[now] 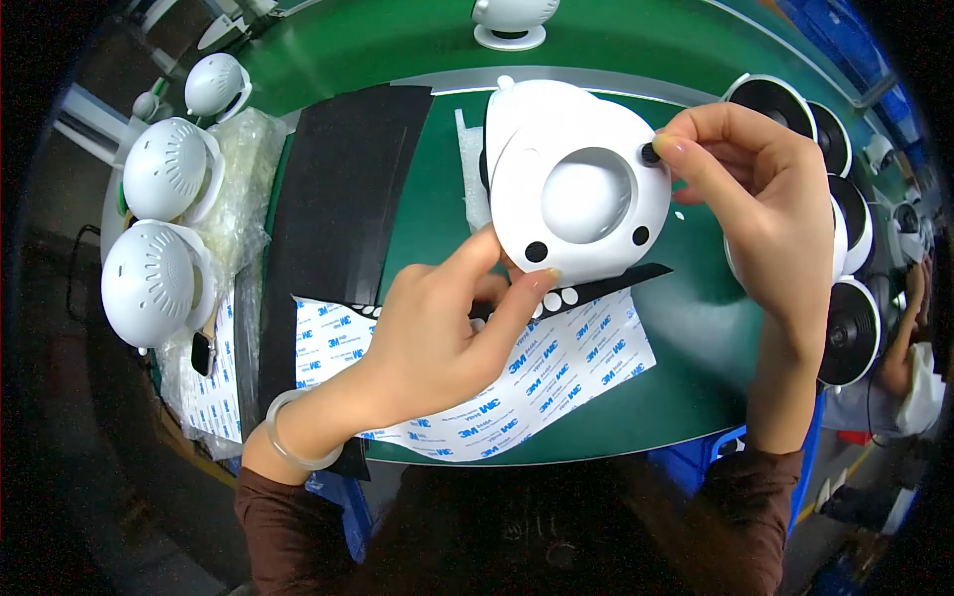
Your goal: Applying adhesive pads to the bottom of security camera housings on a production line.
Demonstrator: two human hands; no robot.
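A white plastic device (556,104), its rounded base turned toward me, is tilted above the green table. My left hand (437,318) grips the base's lower edge between thumb and fingers. Two round black pads (537,251) lie stuck along the base's lower part, on either side of a large round recess (586,199). At the upper right of the base, my right hand (740,179) pinches a third black pad (651,154) against or just over the surface. Under my left hand lies a white backing sheet with blue print (586,372), with a black strip (651,275) by its edge.
Similar white devices (164,283) stand at the left on bubble wrap (248,169). More, with black round fronts (850,333), line the right side. One white device (512,20) stands across the far edge. A black sheet (343,189) covers the table's left part. Another person's arm (899,338) shows far right.
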